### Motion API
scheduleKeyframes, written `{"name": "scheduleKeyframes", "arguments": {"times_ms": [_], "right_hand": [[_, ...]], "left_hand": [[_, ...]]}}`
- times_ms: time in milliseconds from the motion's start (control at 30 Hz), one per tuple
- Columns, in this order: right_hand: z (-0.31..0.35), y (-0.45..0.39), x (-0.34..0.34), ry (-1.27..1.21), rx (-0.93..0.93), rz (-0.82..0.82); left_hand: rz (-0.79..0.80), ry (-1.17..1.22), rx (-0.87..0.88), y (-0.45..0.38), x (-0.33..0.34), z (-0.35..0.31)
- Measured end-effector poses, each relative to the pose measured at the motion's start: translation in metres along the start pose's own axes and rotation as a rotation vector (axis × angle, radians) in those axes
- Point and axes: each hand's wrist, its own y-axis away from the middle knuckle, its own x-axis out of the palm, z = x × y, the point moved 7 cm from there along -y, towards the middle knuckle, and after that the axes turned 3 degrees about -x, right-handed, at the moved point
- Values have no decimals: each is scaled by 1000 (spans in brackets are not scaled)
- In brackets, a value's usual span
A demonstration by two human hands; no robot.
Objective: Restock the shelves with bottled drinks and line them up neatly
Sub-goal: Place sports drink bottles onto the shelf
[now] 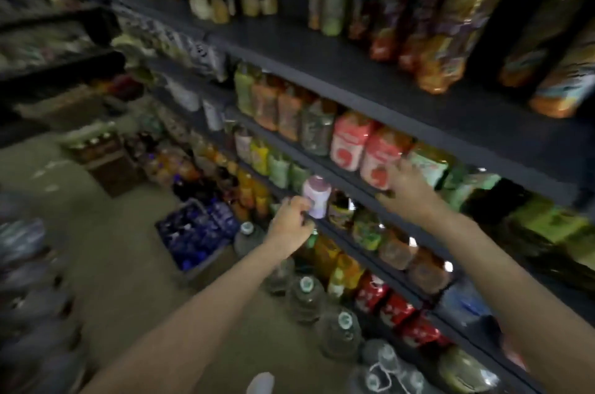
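The view is blurred by motion. My left hand (291, 223) grips a small bottle with a pale purple label (316, 197) at the front edge of a dark shelf (370, 248). My right hand (407, 182) reaches to the shelf above (322, 168), its fingers against a pink-labelled bottle (378, 157), with a green-labelled bottle (428, 165) beside it. Whether the right hand's fingers curl round the pink bottle is not clear.
Rows of bottled drinks fill several dark shelves on the right. Large water jugs (307, 297) stand on the floor below them. A blue crate of dark bottles (196, 232) and a brown crate (106, 158) sit on the floor at left.
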Motion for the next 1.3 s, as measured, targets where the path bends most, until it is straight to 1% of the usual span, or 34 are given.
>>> {"name": "scheduleKeyframes", "arguments": {"times_ms": [67,167,233,300,433,567,700,800,900,967,1067,1100,1133,1200,1233,1300], "right_hand": [[55,-35,67,-12,-59,233],[131,-76,140,-63,-115,466],[166,-101,176,-83,-120,553],[195,-126,212,-109,-120,622],[236,-176,280,-98,-136,747],[254,-241,351,-108,-106,765],[251,-316,431,-152,22,785],[244,-368,488,-173,126,800],[233,-403,545,-220,271,744],[226,-420,591,-230,318,705],[208,-440,672,-185,375,689],[202,-445,697,-116,357,697],[198,-452,721,-21,295,687],[195,-466,766,147,121,628],[192,-472,786,199,86,608],[184,-479,812,264,105,572]], "left_hand": [[-56,34,-206,4,-46,94],[-150,103,-458,20,-114,203],[-198,156,-569,24,-153,256],[-243,176,-644,22,-186,295],[-297,208,-740,0,-219,358],[-255,240,-769,-50,-222,410],[-181,171,-833,-117,-217,471],[-146,190,-897,-175,-205,521],[-99,241,-908,-224,-184,554],[-31,256,-880,-253,-161,578],[-16,306,-855,-285,-114,626],[-23,332,-864,-291,-98,644],[-39,364,-878,-296,-84,663],[-79,435,-898,-302,-59,698],[-102,464,-890,-305,-48,712],[-152,537,-865,-306,-33,730]]}}
